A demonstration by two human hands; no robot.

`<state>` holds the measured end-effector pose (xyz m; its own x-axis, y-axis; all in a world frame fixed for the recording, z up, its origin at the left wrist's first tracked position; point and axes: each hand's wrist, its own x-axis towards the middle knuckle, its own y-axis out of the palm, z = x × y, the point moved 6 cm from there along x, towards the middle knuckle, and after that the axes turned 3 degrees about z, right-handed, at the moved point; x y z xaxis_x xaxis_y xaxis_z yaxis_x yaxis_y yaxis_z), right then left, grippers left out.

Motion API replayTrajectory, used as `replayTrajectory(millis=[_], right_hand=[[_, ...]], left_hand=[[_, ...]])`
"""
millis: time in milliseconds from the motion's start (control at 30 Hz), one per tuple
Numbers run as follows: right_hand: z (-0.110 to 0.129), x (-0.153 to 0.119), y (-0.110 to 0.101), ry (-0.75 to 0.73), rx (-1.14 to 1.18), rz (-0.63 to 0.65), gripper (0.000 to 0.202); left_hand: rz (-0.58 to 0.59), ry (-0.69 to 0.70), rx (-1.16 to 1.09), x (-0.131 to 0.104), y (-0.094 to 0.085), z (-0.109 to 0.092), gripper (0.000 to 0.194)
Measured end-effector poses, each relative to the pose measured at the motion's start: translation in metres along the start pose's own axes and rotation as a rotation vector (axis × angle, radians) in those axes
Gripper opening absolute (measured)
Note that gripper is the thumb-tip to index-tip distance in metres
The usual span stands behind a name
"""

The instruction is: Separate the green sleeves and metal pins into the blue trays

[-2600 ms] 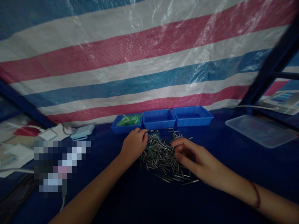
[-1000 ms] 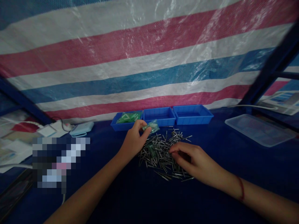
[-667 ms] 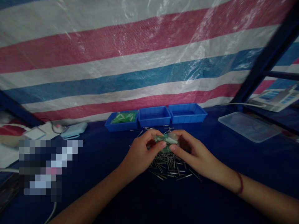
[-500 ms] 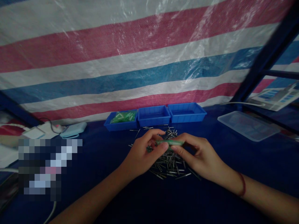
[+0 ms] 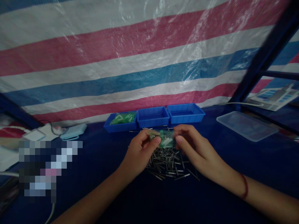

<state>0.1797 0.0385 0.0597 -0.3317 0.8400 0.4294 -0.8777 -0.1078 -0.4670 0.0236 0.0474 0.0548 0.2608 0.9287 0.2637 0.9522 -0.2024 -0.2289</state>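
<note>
A small clear plastic bag with green print [image 5: 167, 142] is held up between my hands, its flat side turned to me. My left hand [image 5: 142, 147] pinches its left part between thumb and fingers. At the right edge is my right hand [image 5: 195, 149], thumb and fingers closed around that side; the exact contact is hard to see. White patches show on or inside the bag. Below it lies a loose pile of thin metal pop rivets [image 5: 167, 160], partly covered by the bag and my hands.
Three blue bins stand in a row behind the pile. The left bin [image 5: 120, 127] holds green-printed bags; the middle bin [image 5: 153, 120] and right bin [image 5: 185, 116] show bare insides. A translucent plastic lid [image 5: 247, 126] lies right. A light-blue case [image 5: 73, 132] lies left, near cables.
The bag has turned from nearly edge-on to face me, showing its white patches. My right fingers have shifted to its right edge, while my left hand keeps its hold.
</note>
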Motion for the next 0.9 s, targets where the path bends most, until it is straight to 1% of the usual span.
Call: replayTrajectory(millis=[33, 100, 133, 167, 233, 300, 333, 400, 500, 567, 633, 700, 767, 833, 900], right_hand=[[-0.007, 0.000, 0.008, 0.130, 0.198, 0.073, 0.032], [-0.012, -0.003, 0.026, 0.314, 0.558, 0.229, 0.044], [-0.012, -0.004, 0.032, 0.370, 0.689, 0.274, 0.043], [-0.011, -0.005, 0.035, 0.408, 0.778, 0.291, 0.038], [-0.012, -0.006, 0.035, 0.427, 0.845, 0.264, 0.029], [-0.013, -0.005, 0.029, 0.371, 0.800, 0.215, 0.028], [-0.014, -0.004, 0.026, 0.323, 0.745, 0.190, 0.027], [-0.015, 0.000, 0.019, 0.224, 0.594, 0.139, 0.024], [-0.011, 0.012, 0.011, 0.109, 0.386, 0.062, 0.022], [-0.003, 0.028, 0.011, 0.029, 0.269, 0.027, 0.020], [0.010, 0.053, 0.019, -0.086, 0.116, 0.022, 0.014], [0.025, 0.082, 0.035, -0.226, -0.076, 0.018, 0.011], [0.036, 0.115, 0.061, -0.336, -0.208, 0.047, 0.011], [0.038, 0.147, 0.096, -0.331, -0.333, 0.137, 0.019], [0.036, 0.172, 0.127, -0.333, -0.372, 0.182, 0.025]], left_hand=[[-0.022, 0.081, 0.107, -0.001, -0.002, -0.005, 0.007], [-0.004, 0.295, 0.340, -0.006, 0.000, -0.019, 0.009], [0.023, 0.411, 0.448, -0.010, 0.004, -0.025, 0.013], [0.053, 0.519, 0.539, -0.014, 0.009, -0.029, 0.017], [0.093, 0.673, 0.676, -0.022, 0.017, -0.034, 0.024], [0.090, 0.738, 0.755, -0.025, 0.019, -0.034, 0.031], [0.079, 0.747, 0.771, -0.024, 0.017, -0.033, 0.034], [0.034, 0.717, 0.783, -0.019, 0.008, -0.029, 0.039], [-0.045, 0.562, 0.815, -0.002, -0.016, -0.013, 0.034], [-0.030, 0.468, 0.863, 0.007, -0.029, 0.004, 0.024], [0.006, 0.424, 0.901, 0.012, -0.036, 0.019, 0.019], [0.016, 0.408, 0.902, 0.015, -0.039, 0.032, 0.018], [0.012, 0.397, 0.888, 0.016, -0.041, 0.041, 0.018], [0.012, 0.390, 0.870, 0.016, -0.041, 0.046, 0.019], [0.022, 0.391, 0.856, 0.017, -0.041, 0.049, 0.021]])
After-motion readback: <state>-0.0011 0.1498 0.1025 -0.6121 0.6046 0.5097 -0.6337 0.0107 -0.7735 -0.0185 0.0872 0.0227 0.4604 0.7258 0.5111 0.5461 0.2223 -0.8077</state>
